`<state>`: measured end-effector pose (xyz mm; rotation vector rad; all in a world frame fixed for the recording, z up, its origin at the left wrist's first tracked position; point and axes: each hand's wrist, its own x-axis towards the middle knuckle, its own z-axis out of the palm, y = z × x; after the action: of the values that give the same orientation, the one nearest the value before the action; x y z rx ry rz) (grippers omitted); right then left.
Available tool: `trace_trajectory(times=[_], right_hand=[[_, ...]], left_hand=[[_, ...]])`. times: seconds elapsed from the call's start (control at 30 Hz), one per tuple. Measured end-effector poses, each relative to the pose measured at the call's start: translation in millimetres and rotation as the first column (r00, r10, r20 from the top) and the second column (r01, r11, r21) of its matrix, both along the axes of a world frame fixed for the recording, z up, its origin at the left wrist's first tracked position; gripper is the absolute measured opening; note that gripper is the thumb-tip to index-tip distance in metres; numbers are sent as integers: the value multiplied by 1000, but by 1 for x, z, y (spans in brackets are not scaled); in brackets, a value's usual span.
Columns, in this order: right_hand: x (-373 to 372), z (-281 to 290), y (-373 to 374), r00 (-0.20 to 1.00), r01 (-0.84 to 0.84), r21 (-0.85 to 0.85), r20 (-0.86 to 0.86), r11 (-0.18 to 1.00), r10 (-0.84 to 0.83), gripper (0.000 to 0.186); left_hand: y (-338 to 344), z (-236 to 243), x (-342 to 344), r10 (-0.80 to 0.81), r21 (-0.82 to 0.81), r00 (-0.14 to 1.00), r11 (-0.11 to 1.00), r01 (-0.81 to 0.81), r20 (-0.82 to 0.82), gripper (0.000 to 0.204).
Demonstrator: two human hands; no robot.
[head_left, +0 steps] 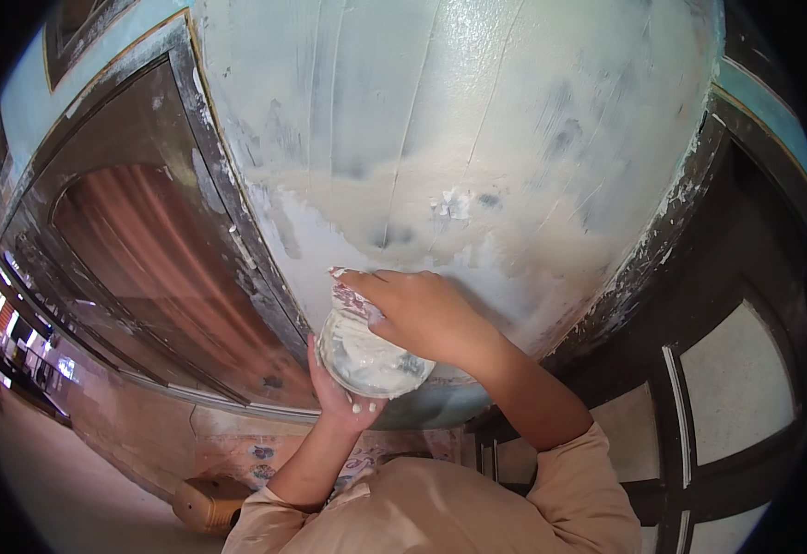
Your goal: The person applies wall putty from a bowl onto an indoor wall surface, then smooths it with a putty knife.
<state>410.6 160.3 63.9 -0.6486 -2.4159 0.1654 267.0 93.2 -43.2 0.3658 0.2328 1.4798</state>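
A round bowl (376, 365) of white paste is held up in front of me by my left hand (343, 392), whose fingers are around its side and underneath, with white smears on them. My right hand (422, 314) grips a paste-coated flat spreader (348, 302) over the bowl's top, its fingers closed on the tool. The spreader's blade is mostly hidden by paste and my fingers. Beyond both hands stands a pale wall (477, 111) patched with uneven white paste, streaks and a few darker spots.
A dark-framed door with a reddish curtained panel (173, 268) is at left; a dark door with pale panels (731, 388) is at right, both with paste-smudged frames. On the floor lie a patterned mat (237, 448) and a yellow-brown plastic container (205, 503). A bright opening shows at far left.
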Motion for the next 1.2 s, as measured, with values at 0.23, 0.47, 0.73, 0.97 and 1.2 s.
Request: trace_trajectory(times=[0.23,0.47,0.73,0.97,1.2], right_hand=[[1,2,0,999,8,10,-47,1000,-7,58],[11,1,1,993,-11,-35,-118,999,7,58],[20,19,0,976,-60,36,-206,998,66,53],[11,14,3,989,-47,123,-132,991,63,50],[13,19,-15,964,-21,74,-262,997,39,50]], left_hand=[[9,-11,-8,-41,8,999,999,41,26,73],[10,-6,-12,7,7,1000,1000,-7,0,72],[25,11,-14,-115,28,992,993,116,-46,71],[23,18,-4,-151,38,986,987,154,-66,76],[14,14,-7,-74,90,997,993,76,-29,78]])
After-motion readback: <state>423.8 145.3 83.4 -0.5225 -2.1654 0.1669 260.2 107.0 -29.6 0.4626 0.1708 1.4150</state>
